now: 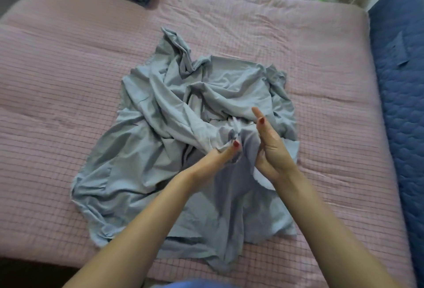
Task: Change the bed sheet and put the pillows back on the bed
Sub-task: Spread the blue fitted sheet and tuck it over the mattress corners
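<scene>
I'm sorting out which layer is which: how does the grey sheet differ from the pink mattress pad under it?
The grey sheet is crumpled in a heap mid-bed; the pink mattress pad lies spread flat. The sheet is smooth cloth; the pad is quilted in small squares. The left hand pinches the sheet; neither hand grips the pad. Both are bedding fabric.

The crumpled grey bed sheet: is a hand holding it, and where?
Yes. The left hand pinches a bunched fold of it near the middle; the right hand is open.
</scene>
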